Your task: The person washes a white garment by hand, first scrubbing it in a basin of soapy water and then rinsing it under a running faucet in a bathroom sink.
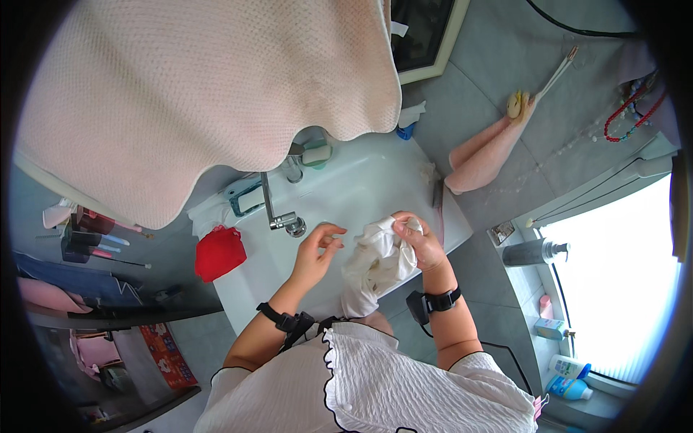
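Observation:
Over the front of a white washbasin (373, 173), my right hand (425, 246) pinches a bunched piece of white, satin-like cloth (373, 260). The cloth hangs down across the basin's front edge, close to my body. My left hand (316, 254) is raised to the left of it, fingers bent and apart, with nothing in them. Just beyond that hand is a chrome faucet (289, 222) with a jointed spout. A red cloth bundle (219, 253) lies on the basin's left rim.
A large pale pink towel (243, 81) hangs over the basin's back. Soap bars (316, 156) in dishes sit near the faucet. At right hangs a pink hand towel (482, 151); a pump bottle (533, 252) and several other bottles (568, 387) line the windowsill.

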A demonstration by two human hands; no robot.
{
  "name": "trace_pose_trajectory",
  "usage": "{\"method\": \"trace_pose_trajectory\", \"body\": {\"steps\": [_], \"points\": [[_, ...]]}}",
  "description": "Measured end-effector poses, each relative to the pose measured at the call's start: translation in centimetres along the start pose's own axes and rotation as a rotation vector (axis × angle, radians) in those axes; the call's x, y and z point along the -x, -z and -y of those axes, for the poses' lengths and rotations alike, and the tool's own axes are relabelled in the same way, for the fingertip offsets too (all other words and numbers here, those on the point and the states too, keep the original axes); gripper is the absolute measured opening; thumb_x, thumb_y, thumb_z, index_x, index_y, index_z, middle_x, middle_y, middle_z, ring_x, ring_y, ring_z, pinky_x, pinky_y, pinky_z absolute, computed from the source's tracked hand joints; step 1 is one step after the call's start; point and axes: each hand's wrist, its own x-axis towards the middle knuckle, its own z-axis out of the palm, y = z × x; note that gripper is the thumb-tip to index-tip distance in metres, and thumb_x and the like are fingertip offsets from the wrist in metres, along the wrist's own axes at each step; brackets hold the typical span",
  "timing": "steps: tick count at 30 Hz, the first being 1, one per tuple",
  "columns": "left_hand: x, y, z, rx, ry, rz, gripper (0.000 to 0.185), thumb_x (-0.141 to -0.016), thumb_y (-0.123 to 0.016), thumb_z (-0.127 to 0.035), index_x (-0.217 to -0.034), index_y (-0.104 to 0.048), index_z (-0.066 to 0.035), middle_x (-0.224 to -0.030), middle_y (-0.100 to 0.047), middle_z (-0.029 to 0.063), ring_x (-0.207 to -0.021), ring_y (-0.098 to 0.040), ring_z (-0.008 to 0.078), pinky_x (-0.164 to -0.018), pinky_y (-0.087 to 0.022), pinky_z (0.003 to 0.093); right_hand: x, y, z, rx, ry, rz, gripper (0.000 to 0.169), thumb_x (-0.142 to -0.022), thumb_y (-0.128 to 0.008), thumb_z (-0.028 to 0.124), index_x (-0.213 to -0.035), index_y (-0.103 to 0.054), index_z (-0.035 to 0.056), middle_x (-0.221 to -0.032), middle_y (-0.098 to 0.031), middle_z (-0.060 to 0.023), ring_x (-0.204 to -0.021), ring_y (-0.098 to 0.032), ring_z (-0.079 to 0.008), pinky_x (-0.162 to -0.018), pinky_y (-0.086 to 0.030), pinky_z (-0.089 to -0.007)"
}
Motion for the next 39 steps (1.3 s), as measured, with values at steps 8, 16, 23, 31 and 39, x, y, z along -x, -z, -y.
{"method": "trace_pose_trajectory", "body": {"steps": [8, 16, 23, 31, 39], "points": [[-0.2, 0.8, 0.3, -0.448, -0.142, 0.244, 0.015, -0.078, -0.064, -0.017, -0.081, -0.063, -0.002, -0.077, -0.061, 0.0062, -0.076, -0.056, 0.0217, -0.07, -0.042, 0.0328, 1.2, -1.9, 2.0, -0.085, 0.055, -0.088, 0.025, -0.084, -0.059, 0.014, -0.105, -0.054, 0.0008, -0.091, -0.059, -0.0038, -0.082, -0.056, -0.0115, -0.072, -0.045, -0.0267], [2.6, 5.2, -1.8, 0.354, 0.095, 0.071, 0.027, -0.093, -0.045, -0.025, -0.09, -0.055, -0.001, -0.099, -0.055, 0.0037, -0.094, -0.049, 0.0111, -0.084, -0.037, 0.0261, 0.4, 0.6, -1.6, 0.233, 0.074, -0.373, 0.017, -0.084, -0.059, 0.014, -0.098, -0.057, 0.0045, -0.082, -0.056, 0.0008, -0.073, -0.053, -0.0089, -0.064, -0.043, -0.0232], [1.3, 0.1, 2.0, 0.7, 0.527, -0.298, 0.026, -0.089, -0.051, -0.033, -0.084, -0.053, -0.008, -0.08, -0.057, 0.001, -0.073, -0.055, 0.0119, -0.064, -0.046, 0.0271, 1.0, -8.0, -6.8, 0.826, 0.646, 0.036, 0.013, -0.078, -0.058, 0.008, -0.09, -0.056, 0.0037, -0.081, -0.053, -0.0062, -0.079, -0.056, -0.0201, -0.074, -0.043, -0.0308], [-0.7, -2.9, 7.3, 1.165, 0.466, -0.067, 0.021, -0.089, -0.045, -0.028, -0.092, -0.055, -0.01, -0.089, -0.059, 0.0043, -0.083, -0.057, 0.0154, -0.073, -0.047, 0.0326, -3.2, -7.8, -12.7, 1.368, 0.611, -0.457, 0.029, -0.07, -0.062, 0.03, -0.088, -0.06, 0.0077, -0.09, -0.056, -0.0188, -0.077, -0.058, -0.0387, -0.068, -0.047, -0.0421], [0.1, -1.4, 11.9, 1.255, 0.535, 0.111, 0.03, -0.089, -0.044, -0.034, -0.098, -0.056, -0.008, -0.094, -0.06, 0.006, -0.088, -0.058, 0.0209, -0.08, -0.046, 0.0372, -4.3, -6.4, -14.2, 1.308, 0.318, -0.4, 0.034, -0.072, -0.06, 0.026, -0.096, -0.057, 0.0022, -0.094, -0.058, -0.0257, -0.088, -0.057, -0.0398, -0.074, -0.046, -0.0427]]}}
